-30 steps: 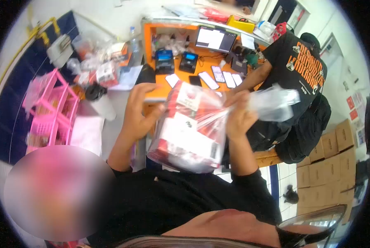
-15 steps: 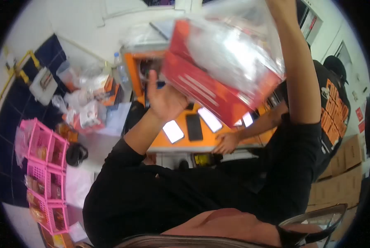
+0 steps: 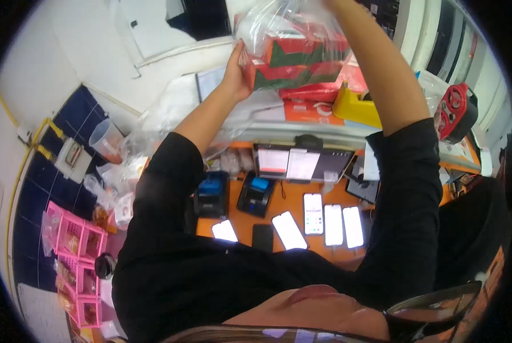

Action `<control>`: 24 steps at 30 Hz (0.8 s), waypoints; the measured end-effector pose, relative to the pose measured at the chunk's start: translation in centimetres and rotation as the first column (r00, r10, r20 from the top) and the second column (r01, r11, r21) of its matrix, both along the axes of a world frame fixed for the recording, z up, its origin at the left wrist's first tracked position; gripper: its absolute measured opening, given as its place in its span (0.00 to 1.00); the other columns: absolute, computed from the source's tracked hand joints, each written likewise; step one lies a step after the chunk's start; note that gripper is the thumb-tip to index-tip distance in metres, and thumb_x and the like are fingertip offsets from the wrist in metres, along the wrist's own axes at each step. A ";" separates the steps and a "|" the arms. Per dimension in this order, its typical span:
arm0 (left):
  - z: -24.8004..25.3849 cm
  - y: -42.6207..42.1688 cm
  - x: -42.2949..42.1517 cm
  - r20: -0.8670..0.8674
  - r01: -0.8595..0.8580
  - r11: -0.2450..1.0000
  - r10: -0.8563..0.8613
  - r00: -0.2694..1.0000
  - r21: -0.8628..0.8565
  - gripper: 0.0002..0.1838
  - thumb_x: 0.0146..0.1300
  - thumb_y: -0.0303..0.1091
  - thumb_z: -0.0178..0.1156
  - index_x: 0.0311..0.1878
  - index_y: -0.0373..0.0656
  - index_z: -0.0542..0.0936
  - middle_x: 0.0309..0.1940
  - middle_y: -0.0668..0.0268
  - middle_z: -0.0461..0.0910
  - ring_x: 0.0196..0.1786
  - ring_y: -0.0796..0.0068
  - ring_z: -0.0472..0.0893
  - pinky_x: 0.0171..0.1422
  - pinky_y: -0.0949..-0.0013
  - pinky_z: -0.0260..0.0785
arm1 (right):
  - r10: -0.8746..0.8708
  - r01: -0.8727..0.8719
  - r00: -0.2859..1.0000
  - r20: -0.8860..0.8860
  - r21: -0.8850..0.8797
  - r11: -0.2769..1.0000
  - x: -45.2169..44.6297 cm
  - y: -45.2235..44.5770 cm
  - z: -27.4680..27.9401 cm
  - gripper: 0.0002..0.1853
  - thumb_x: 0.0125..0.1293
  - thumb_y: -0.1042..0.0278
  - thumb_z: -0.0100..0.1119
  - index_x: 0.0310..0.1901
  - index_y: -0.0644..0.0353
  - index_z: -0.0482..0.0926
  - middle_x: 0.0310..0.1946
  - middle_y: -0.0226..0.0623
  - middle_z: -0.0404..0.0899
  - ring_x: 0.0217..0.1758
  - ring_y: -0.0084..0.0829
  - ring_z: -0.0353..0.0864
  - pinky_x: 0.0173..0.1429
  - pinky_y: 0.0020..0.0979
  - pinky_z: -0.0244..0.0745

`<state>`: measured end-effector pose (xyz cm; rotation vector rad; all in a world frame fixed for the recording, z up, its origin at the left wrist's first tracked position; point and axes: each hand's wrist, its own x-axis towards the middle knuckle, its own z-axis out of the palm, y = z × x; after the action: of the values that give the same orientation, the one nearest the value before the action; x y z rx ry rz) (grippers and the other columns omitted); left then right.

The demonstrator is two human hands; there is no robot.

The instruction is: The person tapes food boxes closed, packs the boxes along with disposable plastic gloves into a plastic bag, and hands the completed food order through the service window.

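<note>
A clear plastic bag [image 3: 261,20] with red and green boxes [image 3: 301,63] stacked inside is held up over the counter's back ledge. My left hand [image 3: 240,80] grips the bag's left side, thumb up along it and other fingers mostly hidden behind the boxes. At the top edge of the view, my right hand [image 3: 331,3] is at the gathered top of the bag; its fingers are largely cut off. Beneath the boxes on the ledge are a red plastic packet [image 3: 324,86] and a yellow tape dispenser [image 3: 356,107].
Several lit phones [image 3: 312,214] lie on the orange desk before a monitor [image 3: 301,163] and two small black printers [image 3: 256,194]. Pink baskets [image 3: 76,234] stand at the left. A red and black device [image 3: 456,111] is at right. A person's dark clothing [image 3: 473,223] shows nearby.
The bag of boxes has moved away from me, up over the back ledge, with both hands. My left hand, earlier spread beside the boxes, now holds their side. The view has tilted up.
</note>
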<state>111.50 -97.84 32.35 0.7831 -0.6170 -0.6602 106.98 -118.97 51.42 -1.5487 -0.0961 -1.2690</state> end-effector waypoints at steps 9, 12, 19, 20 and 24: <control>-4.3 -9.5 8.6 -0.140 -0.021 0.972 0.055 0.989 0.236 0.46 0.60 0.77 0.35 0.63 0.45 0.71 0.57 0.56 0.77 0.58 0.57 0.77 0.64 0.52 0.68 | -0.133 0.112 0.974 -0.184 -0.118 0.987 5.4 -8.5 -7.8 0.25 0.69 0.55 0.52 0.27 0.73 0.81 0.18 0.48 0.81 0.20 0.35 0.83 0.25 0.32 0.76; -4.8 -9.5 10.1 -0.075 0.238 0.961 -0.229 0.970 0.142 0.48 0.60 0.77 0.33 0.64 0.43 0.70 0.57 0.54 0.77 0.59 0.55 0.76 0.64 0.49 0.67 | 0.086 -0.091 0.985 -0.150 -0.025 0.996 5.9 -8.5 -9.0 0.22 0.69 0.58 0.54 0.30 0.74 0.80 0.21 0.47 0.82 0.23 0.35 0.84 0.25 0.32 0.77; -6.3 -8.4 14.1 0.858 -0.882 0.334 0.281 0.431 0.333 0.34 0.65 0.62 0.41 0.53 0.41 0.79 0.52 0.48 0.78 0.56 0.48 0.77 0.59 0.55 0.69 | 0.329 -0.286 0.937 -0.118 0.279 0.917 9.6 -9.6 -11.8 0.08 0.58 0.80 0.59 0.40 0.68 0.79 0.31 0.45 0.82 0.28 0.35 0.84 0.29 0.32 0.78; -6.1 -7.9 13.3 0.944 -0.973 0.143 0.252 0.213 0.181 0.29 0.66 0.57 0.45 0.51 0.41 0.81 0.49 0.47 0.79 0.54 0.47 0.77 0.58 0.55 0.70 | -0.032 0.067 0.972 -0.232 0.143 0.987 5.3 -4.4 -11.0 0.14 0.54 0.78 0.59 0.44 0.66 0.78 0.31 0.44 0.81 0.31 0.42 0.83 0.37 0.37 0.78; -5.6 -7.3 14.2 0.964 -0.981 0.191 0.265 0.035 -0.017 0.17 0.57 0.36 0.54 0.47 0.41 0.81 0.42 0.47 0.82 0.48 0.48 0.81 0.53 0.54 0.73 | -0.413 0.402 0.908 -0.068 -0.137 0.905 4.8 -0.3 -14.1 0.26 0.47 0.73 0.64 0.52 0.64 0.72 0.40 0.49 0.78 0.43 0.47 0.79 0.50 0.44 0.72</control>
<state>125.74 -105.15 26.79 2.1227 -0.6642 0.7512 111.79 -119.23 37.31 -1.7930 0.2314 -1.5330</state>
